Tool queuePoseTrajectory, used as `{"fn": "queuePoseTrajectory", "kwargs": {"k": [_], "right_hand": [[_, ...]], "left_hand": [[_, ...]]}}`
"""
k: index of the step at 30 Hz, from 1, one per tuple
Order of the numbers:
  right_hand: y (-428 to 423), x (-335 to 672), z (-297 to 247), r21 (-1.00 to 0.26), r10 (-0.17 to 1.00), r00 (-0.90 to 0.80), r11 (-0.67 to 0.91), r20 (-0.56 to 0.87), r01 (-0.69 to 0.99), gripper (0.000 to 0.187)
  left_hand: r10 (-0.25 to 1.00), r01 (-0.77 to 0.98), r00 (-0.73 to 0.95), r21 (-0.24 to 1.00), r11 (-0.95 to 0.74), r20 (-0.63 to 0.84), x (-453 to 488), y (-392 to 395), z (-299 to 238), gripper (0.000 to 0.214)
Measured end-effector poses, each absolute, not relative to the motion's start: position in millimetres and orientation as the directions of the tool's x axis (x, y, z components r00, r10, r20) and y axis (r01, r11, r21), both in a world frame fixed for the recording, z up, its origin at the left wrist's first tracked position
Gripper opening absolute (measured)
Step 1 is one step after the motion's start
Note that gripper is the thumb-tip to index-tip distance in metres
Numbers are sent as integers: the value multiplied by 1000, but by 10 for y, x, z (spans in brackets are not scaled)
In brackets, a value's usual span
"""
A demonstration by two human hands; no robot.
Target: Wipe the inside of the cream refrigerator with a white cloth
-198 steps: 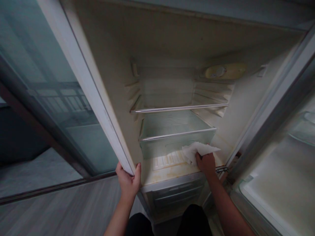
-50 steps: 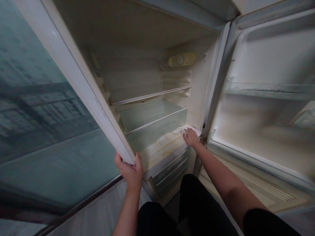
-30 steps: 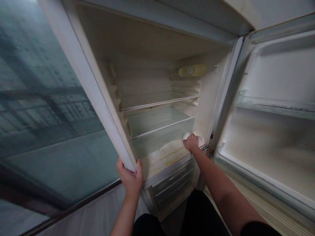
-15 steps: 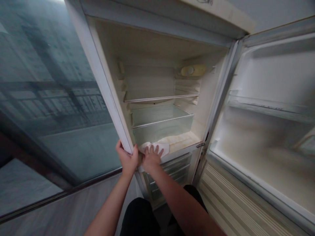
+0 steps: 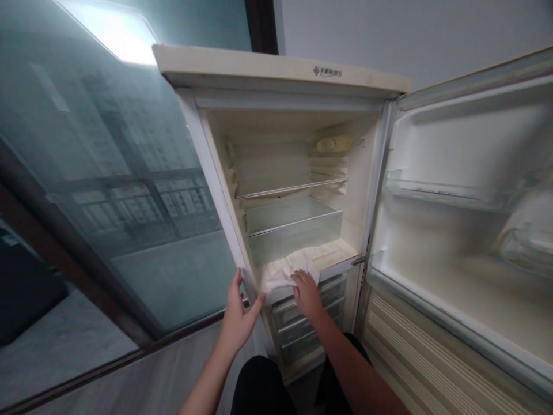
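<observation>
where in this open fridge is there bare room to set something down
Bare room shows on the upper shelf, below the yellowish fixture, and on the lower shelf beneath it. The compartment floor is open at right, between the white tissue and the hinge. It's crowded front left: right hand on the tissue, left hand at the cabinet edge.

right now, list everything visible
refrigerator: 1, cream, centre
wipe: 1, white, front ledge
doors: 2, white and beige, right
door racks: 2+, clear, right
shelf: 1, clear, inside
bin: 1, clear, under shelf
thermostat: 1, yellow, inside
freezer drawers: 3+, clear, bottom
glass panel: 1+, teal, left
railing: 1, dark, left
light: 1, white, upper left
wall: 1, grey, back
floor: 1, grey, below
clothed legs: 2, black, bottom
left hand: 1, refrigerator edge
right hand: 1, on wipe
</observation>
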State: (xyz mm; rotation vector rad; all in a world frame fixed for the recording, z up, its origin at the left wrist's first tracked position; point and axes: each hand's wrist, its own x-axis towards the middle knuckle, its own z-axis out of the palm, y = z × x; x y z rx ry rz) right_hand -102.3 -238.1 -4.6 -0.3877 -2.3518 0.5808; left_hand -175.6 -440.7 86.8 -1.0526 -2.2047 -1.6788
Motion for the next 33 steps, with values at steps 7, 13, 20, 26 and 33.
{"fn": "queuePoseTrajectory", "kwargs": {"k": [7, 13, 20, 26, 33], "right_hand": [[-2749, -60, -903, -973, 607, -783, 230, 137, 8, 53], [-3132, 559, -1038, -992, 622, -782, 56, -52, 111, 63], [-3032, 953, -873, -952, 642, -763, 273, 74, 137, 50], [-3229, 1033, -1117, -876, 634, -767, 423, 103, 232, 51], [-3400, 827, -1241, -924, 745, -622, 372, 241, 87, 51]], "left_hand": [[690, 262, -721, 949, 176, 71, -1142, -4435, -72, 57], [894, -70, -421, 988, 135, -152, -681, -4350, -660, 53], [861, -96, -475, 983, 157, -184, -601, -4413, -406, 41], [871, 177, -490, 977, 120, -18, -568, -4412, -357, 62], [895, 308, -443, 947, 97, 52, -611, -4393, -208, 45]]}}
